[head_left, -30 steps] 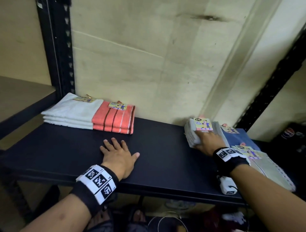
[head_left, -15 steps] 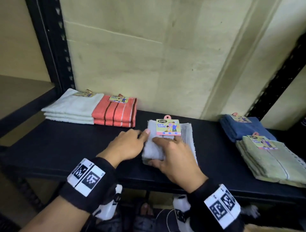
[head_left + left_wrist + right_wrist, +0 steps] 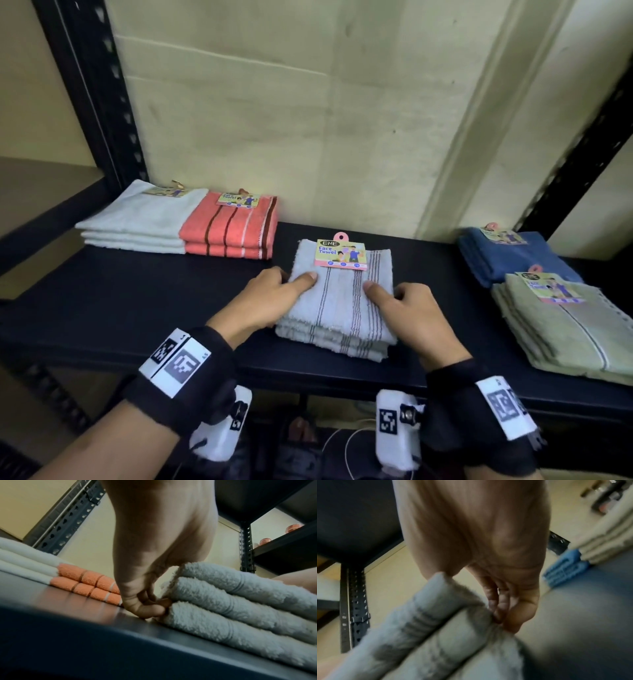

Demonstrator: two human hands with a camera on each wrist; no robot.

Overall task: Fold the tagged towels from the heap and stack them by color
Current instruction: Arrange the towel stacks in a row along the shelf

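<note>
From the head camera, a stack of grey towels (image 3: 337,308) sits in the middle of the frame on a black shelf (image 3: 137,308), with a paper tag (image 3: 340,253) on its far edge. The left hand (image 3: 270,298) grips the stack's left side, thumb laid on top and fingers curled down the edge. The right hand (image 3: 407,308) grips the right side the same way. At the upper left of the shelf lies a white stack (image 3: 137,219) touching an orange striped stack (image 3: 233,229). At the right edge of the frame a blue stack (image 3: 507,257) sits behind a green stack (image 3: 568,329) (each carries its own tag).

From the left wrist camera, the left hand (image 3: 154,561) comes down from the top of the frame, and its fingers (image 3: 150,608) are bent in against the side of the grey towels (image 3: 240,601), between the layers. The orange stack (image 3: 85,582) shows at centre left, just beyond the hand.

The right wrist camera is blurred. The right hand (image 3: 488,547) reaches down with its fingers (image 3: 501,604) pressed together against the grey towels (image 3: 436,635) at the bottom of the frame. The blue stack (image 3: 565,568) shows at the right
</note>
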